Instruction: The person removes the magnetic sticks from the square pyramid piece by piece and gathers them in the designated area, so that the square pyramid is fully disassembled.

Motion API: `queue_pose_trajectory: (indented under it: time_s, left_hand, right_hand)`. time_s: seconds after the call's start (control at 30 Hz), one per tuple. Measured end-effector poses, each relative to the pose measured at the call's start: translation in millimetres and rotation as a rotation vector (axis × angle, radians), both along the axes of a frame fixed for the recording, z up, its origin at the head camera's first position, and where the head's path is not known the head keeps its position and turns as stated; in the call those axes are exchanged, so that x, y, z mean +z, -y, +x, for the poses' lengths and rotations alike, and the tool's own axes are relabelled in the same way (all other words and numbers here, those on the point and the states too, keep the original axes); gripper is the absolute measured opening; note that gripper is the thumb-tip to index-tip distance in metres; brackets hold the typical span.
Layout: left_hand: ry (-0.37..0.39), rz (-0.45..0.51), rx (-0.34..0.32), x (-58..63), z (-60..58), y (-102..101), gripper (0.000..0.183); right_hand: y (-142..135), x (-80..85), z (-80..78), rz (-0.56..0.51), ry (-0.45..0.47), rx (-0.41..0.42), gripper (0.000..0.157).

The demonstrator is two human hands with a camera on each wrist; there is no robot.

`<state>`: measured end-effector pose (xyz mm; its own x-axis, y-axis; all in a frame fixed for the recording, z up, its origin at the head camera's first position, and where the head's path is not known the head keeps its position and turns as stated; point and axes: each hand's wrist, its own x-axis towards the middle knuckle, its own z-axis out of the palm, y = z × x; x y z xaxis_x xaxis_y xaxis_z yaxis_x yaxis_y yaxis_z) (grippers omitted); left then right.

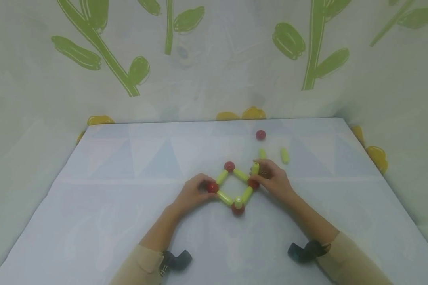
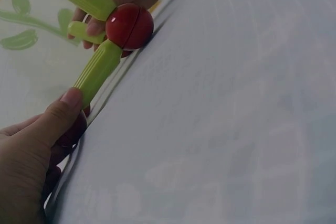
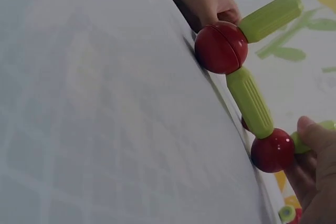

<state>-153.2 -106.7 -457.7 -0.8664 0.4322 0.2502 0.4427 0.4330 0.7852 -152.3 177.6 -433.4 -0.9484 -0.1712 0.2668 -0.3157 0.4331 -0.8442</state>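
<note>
One yellow-green rod (image 1: 255, 169) stood near vert. in your R hand (image 1: 274, 178), fingers clamped on it, low end down at the R red ball (image 1: 253, 183) of the diamond (image 1: 247, 195). Key relation: rod above ball, long axis running down toward it, approx. parallel to the upright rod (image 1: 238, 202) on the near red ball (image 1: 237, 211). In the R-wrist view the held rod's end seemed to meet the ball, tho you couldn't tell if it was fully seated. Your R hand was the nearer one, on the outer side of that ball. Your L hand (image 1: 194, 192) was across the diamond, fingers gripping the L red ball (image 1: 212, 187), thumb by the end of a side rod (image 1: 225, 197). The far red ball (image 1: 230, 166) made the last corner, and the diamond lay flat on the bench (image 1: 92, 221). Beyond your R fingers: a loose rod (image 1: 262, 153) just past them, a 2nd rod (image 1: 284, 155) to its right, plus a loose red ball (image 1: 260, 135) farther back.
</note>
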Motion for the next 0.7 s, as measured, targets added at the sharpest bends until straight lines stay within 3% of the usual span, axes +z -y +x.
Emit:
queue_pose_trajectory:
  time_s: [0.3, 0.6, 0.7]
  left_hand:
    - [0.024, -0.012, 0.006, 0.7, 0.5, -1, 0.039]
    - [0.057, -0.017, 0.017, 3.2, 2.2, -1, 0.038]
    - [0.058, -0.019, 0.018, 3.6, 2.3, -1, 0.038]
  right_hand:
    - [6, -3.9, -5.9, -0.052, -0.078, -0.052, 0.047]
    - [5, -4.8, -11.3, -0.041, -0.02, -0.158, 0.044]
    - [2, -3.7, -13.2, -0.098, 0.031, -0.195, 0.047]
